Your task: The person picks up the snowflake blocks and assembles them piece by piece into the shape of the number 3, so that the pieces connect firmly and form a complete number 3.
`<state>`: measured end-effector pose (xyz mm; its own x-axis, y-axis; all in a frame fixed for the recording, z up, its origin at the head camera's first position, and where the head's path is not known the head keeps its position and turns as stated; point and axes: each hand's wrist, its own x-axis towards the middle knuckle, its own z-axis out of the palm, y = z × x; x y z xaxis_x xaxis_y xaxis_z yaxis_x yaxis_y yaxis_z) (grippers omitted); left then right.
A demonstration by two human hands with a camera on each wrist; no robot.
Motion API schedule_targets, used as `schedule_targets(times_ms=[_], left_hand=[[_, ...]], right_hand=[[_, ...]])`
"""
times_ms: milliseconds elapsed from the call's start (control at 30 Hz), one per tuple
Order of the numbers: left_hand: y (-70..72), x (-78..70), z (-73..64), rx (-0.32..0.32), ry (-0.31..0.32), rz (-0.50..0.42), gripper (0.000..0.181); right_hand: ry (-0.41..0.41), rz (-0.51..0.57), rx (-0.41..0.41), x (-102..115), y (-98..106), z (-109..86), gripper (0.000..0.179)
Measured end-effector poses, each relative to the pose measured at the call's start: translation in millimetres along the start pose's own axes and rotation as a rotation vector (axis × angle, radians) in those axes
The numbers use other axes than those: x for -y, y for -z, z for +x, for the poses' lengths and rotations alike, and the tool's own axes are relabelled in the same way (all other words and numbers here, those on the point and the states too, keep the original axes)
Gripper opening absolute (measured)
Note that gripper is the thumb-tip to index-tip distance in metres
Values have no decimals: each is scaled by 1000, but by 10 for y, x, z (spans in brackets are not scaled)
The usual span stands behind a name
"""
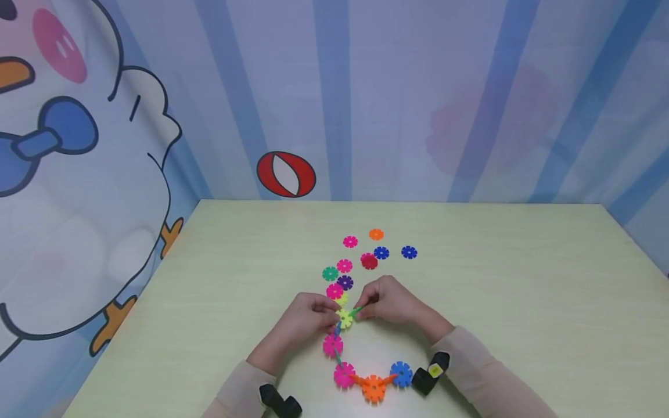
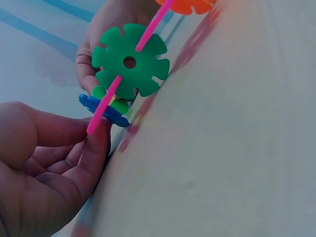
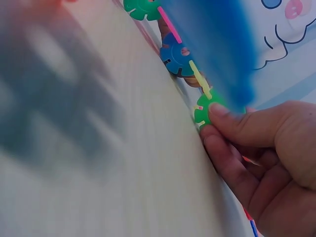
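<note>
One green disc (image 3: 204, 102) is pinched by right fingers (image 3: 227, 157), its chain (image 1: 333, 346) by left fingers (image 2: 95, 148)

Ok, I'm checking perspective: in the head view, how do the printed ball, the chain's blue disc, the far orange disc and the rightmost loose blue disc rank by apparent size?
1. Printed ball
2. Chain's blue disc
3. Far orange disc and rightmost loose blue disc: too alike to rank

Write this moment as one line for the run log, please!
left grip: pinches blue disc | right grip: pinches light green disc | disc chain: curved, ends apart | loose discs: beyond both grips
</note>
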<state>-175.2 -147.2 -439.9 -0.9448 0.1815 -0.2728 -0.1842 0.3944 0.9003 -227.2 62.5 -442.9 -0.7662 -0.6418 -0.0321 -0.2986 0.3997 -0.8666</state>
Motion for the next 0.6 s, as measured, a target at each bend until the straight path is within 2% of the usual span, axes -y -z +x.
schedule_targets(times_ms=[600], left_hand=[[-18,-11,-26,-36,-6,-29,18]], right_hand=[[34,10,-27,-12,-48,2,5]])
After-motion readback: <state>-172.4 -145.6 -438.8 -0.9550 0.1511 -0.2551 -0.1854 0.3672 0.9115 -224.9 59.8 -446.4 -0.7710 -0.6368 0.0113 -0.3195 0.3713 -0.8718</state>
